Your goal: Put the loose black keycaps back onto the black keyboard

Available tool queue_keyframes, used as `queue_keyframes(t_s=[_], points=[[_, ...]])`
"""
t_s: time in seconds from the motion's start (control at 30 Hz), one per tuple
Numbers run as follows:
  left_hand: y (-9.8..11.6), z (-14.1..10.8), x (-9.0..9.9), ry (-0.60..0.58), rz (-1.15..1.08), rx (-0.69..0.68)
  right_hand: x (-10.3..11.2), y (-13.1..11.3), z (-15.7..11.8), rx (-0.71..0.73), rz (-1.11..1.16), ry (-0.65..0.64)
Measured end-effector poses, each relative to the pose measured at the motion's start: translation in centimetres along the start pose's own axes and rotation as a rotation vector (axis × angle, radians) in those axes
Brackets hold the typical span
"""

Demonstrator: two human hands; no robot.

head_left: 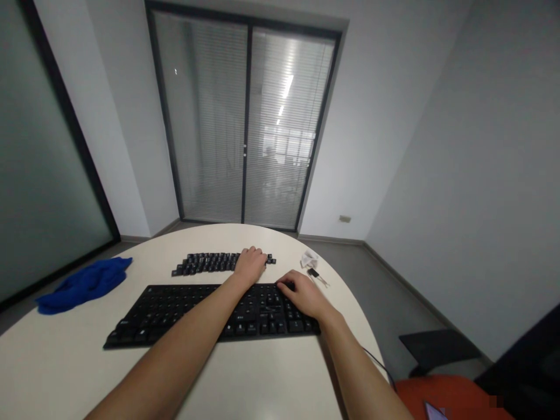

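Left hand [251,265] at keycaps [210,262] beyond keyboard [170,303], right hand [304,291] on its far edge; can't tell either grip. Brace lightly, don't nudge keycaps.

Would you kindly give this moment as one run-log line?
left hand: at rows of small black keycaps | right hand: at far edge of long black keyboard | left side: crumpled blue cloth

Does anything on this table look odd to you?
Yes: many loose black keys lie in rows on the table, beyond the keyboard. That looks odd because keys usually sit fixed in a keyboard. I see no spill.
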State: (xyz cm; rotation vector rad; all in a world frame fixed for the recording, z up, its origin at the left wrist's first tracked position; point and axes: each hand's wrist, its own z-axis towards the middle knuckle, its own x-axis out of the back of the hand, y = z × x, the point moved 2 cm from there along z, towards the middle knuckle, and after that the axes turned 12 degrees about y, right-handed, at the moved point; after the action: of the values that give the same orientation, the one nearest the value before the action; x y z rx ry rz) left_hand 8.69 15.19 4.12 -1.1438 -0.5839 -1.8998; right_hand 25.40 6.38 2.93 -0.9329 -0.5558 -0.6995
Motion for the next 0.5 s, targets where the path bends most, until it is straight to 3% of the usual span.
queue_keyframes(t_s=[0.5], points=[[0.10,-0.13,-0.61,0.045,-0.055,-0.065,0.10,0.06,-0.01,0.005,0.006,-0.012]])
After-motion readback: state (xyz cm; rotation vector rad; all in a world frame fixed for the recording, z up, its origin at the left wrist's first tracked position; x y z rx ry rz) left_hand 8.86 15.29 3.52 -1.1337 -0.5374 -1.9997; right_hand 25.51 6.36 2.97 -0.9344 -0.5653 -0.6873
